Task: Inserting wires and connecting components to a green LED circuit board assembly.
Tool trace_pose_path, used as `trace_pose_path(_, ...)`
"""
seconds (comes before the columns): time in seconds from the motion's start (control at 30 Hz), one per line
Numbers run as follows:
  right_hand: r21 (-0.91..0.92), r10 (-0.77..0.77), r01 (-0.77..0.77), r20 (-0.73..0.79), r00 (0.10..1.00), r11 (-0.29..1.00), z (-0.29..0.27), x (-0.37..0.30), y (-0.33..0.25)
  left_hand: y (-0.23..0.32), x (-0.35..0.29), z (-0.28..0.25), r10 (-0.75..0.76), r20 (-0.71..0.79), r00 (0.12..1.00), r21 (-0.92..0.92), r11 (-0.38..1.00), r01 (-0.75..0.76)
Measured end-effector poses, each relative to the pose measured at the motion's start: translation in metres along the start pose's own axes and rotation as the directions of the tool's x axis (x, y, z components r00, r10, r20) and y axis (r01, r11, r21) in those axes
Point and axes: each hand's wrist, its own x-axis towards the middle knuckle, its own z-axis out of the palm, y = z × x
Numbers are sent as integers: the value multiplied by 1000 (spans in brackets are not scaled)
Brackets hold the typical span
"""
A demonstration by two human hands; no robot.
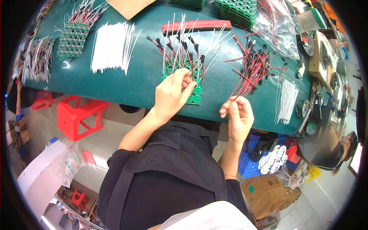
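A panel of small green circuit boards (197, 91) lies in front of me on the bench, with red-black connector leads (171, 48) and white wires (183, 28) standing up from it. My left hand (172, 92) is over the panel, thumb and fingers pinched together; whatever lies between the fingertips is hidden. To the right, my right hand (239, 117) pinches the end of a red wire lead (238, 91) at the near edge of a loose pile of red wire leads with black connectors (255, 67).
White wires lie in a large bundle (113, 48) at left and a smaller bundle (287, 101) at right. A red bar (197, 26) lies behind the panel. Stacked green boards (237, 13) and a clear plastic bag (278, 28) sit at the back. Wired boards (73, 40) lie far left.
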Motion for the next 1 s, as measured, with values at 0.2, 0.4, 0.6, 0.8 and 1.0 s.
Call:
trace_pose_path(0.2, -481, -217, 212, 46, 975, 851, 20, -10, 17, 5, -4, -12, 16, 94, 995, -167, 986, 0)
trace_pose_path(0.4, -649, -539, 704, 498, 679, 288, 43, 9, 19, 14, -15, -24, -107, 290, 951, -455, 859, 235)
trace_pose_path(0.6, -891, -494, 444, 344, 798, 98, 10, 41, -6, -1, -9, -31, -213, 100, 972, -415, 879, 236)
trace_pose_path(0.8, -991, -417, 133, 124, 900, -7, -43, 57, -12, -11, -7, -23, -137, 1, 991, -222, 966, 134)
trace_pose_path(1.0, -988, -382, 104, 53, 923, 116, -39, 54, -9, -10, -7, -23, -112, -11, 994, -182, 977, 108)
